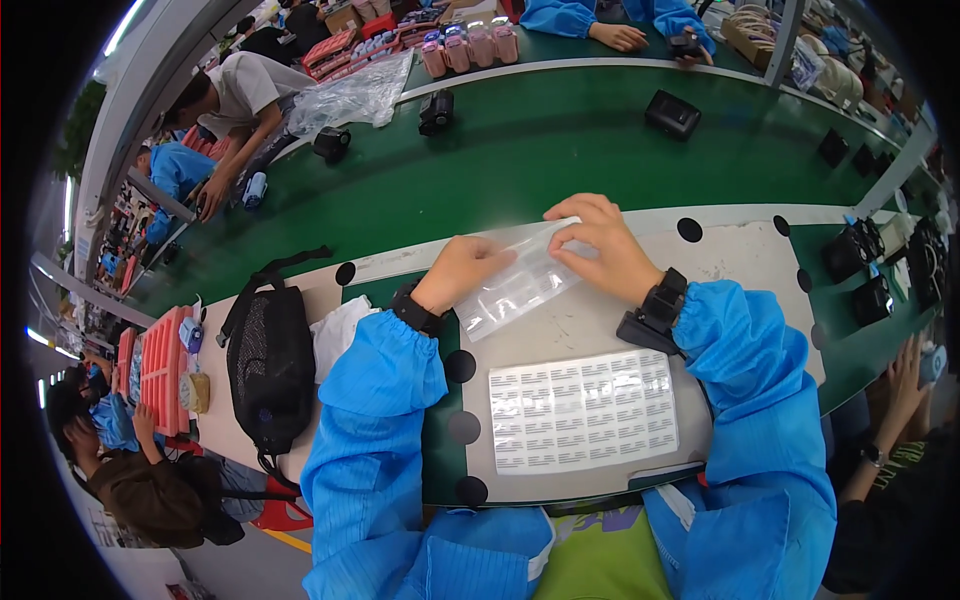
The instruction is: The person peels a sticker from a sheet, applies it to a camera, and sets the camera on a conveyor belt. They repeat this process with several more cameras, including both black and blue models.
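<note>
A clear plastic bag point(508, 302) with whitish patches is stretched between my two hands above the pale work board point(580, 330). At its left side, my left hand point(462, 272) is closed on the bag, fingertips partly blurred behind the film. My right hand point(602, 247) pinches the upper right edge between thumb and fingers. Nearer to me lies a white sheet of small printed labels point(584, 412), flat and glossy. Black bands circle both wrists, and a small black device point(648, 330) sits by the right one.
A black mesh pouch point(268, 365) lies at the left beside crumpled white material point(340, 335). Beyond the board runs a green conveyor belt point(540, 140) carrying black devices point(672, 115). Pink items point(470, 45) stand on the far side, where co-workers' hands work. Red crates point(165, 370) are at far left.
</note>
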Demonstrator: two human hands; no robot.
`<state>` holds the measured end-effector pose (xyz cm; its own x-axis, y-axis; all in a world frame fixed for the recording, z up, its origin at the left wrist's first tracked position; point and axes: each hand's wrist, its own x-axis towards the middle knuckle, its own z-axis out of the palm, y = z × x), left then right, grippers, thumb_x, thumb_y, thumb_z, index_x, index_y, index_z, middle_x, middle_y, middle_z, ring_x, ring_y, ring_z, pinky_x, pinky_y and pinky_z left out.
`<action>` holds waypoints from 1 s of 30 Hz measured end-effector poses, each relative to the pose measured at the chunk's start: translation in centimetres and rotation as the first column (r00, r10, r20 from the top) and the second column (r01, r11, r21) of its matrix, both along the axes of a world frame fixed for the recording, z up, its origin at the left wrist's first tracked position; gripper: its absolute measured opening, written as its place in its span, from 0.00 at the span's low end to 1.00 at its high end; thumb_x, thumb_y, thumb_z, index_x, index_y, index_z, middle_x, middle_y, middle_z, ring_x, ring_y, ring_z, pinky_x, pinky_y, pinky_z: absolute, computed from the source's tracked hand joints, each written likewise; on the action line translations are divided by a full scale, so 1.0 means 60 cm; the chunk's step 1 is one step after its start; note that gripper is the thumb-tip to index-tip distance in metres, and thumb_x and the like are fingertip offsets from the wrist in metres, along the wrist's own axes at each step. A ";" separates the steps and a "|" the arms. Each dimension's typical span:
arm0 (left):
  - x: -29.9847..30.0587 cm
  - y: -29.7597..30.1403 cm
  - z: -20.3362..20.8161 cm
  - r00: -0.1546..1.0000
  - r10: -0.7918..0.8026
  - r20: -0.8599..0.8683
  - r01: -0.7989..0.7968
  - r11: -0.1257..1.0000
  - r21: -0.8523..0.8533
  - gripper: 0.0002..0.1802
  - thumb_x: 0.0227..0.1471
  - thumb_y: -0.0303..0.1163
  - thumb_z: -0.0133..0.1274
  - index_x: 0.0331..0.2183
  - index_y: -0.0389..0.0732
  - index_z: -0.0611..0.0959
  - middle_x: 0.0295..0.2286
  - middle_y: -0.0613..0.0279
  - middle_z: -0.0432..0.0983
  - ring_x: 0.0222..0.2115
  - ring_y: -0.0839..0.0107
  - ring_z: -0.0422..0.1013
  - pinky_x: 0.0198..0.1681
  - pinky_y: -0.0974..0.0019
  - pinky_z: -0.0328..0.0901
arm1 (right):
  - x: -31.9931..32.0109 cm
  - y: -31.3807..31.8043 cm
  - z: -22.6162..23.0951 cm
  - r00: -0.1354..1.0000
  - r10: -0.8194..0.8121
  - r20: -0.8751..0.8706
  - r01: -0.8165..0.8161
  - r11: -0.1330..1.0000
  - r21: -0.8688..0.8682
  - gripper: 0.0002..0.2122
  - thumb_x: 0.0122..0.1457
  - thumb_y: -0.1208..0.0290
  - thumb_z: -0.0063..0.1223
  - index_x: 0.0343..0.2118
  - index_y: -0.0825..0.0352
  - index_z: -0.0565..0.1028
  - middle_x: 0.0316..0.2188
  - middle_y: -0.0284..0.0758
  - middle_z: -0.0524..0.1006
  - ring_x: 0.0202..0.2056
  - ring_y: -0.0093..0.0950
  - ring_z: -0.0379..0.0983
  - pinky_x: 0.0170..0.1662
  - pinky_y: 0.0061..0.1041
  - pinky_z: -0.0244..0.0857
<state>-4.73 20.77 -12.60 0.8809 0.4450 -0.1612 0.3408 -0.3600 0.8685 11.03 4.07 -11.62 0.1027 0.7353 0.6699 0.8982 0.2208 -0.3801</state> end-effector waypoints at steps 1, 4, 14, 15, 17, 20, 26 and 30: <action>0.000 0.000 -0.001 1.000 0.002 0.000 -0.002 1.000 0.002 0.16 0.47 0.36 0.54 0.30 0.30 0.79 0.23 0.62 0.74 0.21 0.82 0.67 0.24 0.79 0.61 | -0.004 0.000 0.000 0.993 0.041 -0.112 -0.041 0.999 0.001 0.05 0.45 0.77 0.55 0.27 0.64 0.74 0.38 0.33 0.71 0.43 0.32 0.63 0.43 0.27 0.58; 0.005 -0.003 -0.006 0.997 -0.069 0.029 0.068 0.996 0.053 0.16 0.47 0.36 0.54 0.30 0.30 0.79 0.22 0.63 0.74 0.21 0.81 0.66 0.24 0.78 0.61 | -0.010 0.002 -0.002 0.937 0.122 -0.329 -0.123 0.992 0.016 0.09 0.45 0.78 0.54 0.32 0.63 0.73 0.40 0.33 0.70 0.44 0.31 0.63 0.43 0.28 0.58; 0.009 -0.032 0.007 0.988 -0.071 0.138 0.050 0.987 0.153 0.15 0.47 0.36 0.54 0.31 0.32 0.80 0.22 0.64 0.74 0.21 0.81 0.66 0.25 0.78 0.61 | -0.005 0.005 -0.010 0.915 -0.130 -0.381 0.059 0.980 -0.192 0.22 0.46 0.80 0.52 0.46 0.59 0.66 0.32 0.30 0.75 0.41 0.29 0.63 0.44 0.26 0.58; 0.008 -0.034 0.007 0.989 -0.058 0.137 0.037 0.988 0.149 0.15 0.47 0.36 0.54 0.31 0.32 0.80 0.22 0.64 0.74 0.21 0.81 0.66 0.25 0.78 0.61 | -0.006 0.005 -0.010 0.923 -0.135 -0.361 0.072 0.981 -0.182 0.22 0.46 0.80 0.52 0.46 0.58 0.67 0.31 0.30 0.75 0.41 0.29 0.63 0.44 0.26 0.58; 0.008 -0.036 0.008 0.990 -0.044 0.135 0.024 0.989 0.144 0.15 0.47 0.36 0.54 0.31 0.32 0.80 0.22 0.64 0.74 0.21 0.81 0.66 0.25 0.78 0.61 | -0.007 0.007 -0.007 0.938 -0.134 -0.320 0.082 0.982 -0.173 0.22 0.46 0.80 0.52 0.47 0.58 0.67 0.32 0.30 0.76 0.41 0.28 0.63 0.45 0.25 0.57; 0.007 -0.037 0.010 0.988 0.002 0.154 0.001 1.000 -0.018 0.16 0.48 0.37 0.53 0.31 0.32 0.80 0.23 0.64 0.74 0.22 0.82 0.67 0.25 0.78 0.61 | -0.008 0.008 -0.002 0.964 -0.127 -0.235 0.093 0.984 -0.153 0.23 0.46 0.81 0.52 0.47 0.58 0.67 0.33 0.29 0.76 0.40 0.28 0.62 0.45 0.25 0.56; 0.008 -0.039 0.009 0.988 -0.018 0.156 0.032 0.996 -0.087 0.16 0.49 0.37 0.52 0.32 0.31 0.79 0.24 0.63 0.75 0.23 0.82 0.67 0.26 0.79 0.61 | -0.011 0.006 -0.001 0.964 -0.157 -0.216 0.123 0.979 -0.161 0.22 0.46 0.81 0.51 0.47 0.58 0.68 0.32 0.28 0.76 0.40 0.28 0.62 0.46 0.24 0.55; 0.008 -0.041 0.011 0.984 0.000 0.178 0.024 0.991 -0.130 0.17 0.49 0.37 0.52 0.33 0.31 0.79 0.25 0.63 0.75 0.23 0.82 0.67 0.26 0.79 0.61 | -0.012 0.005 -0.001 0.970 -0.126 -0.209 0.102 0.987 -0.125 0.22 0.46 0.81 0.51 0.47 0.58 0.68 0.31 0.29 0.76 0.38 0.27 0.63 0.44 0.23 0.57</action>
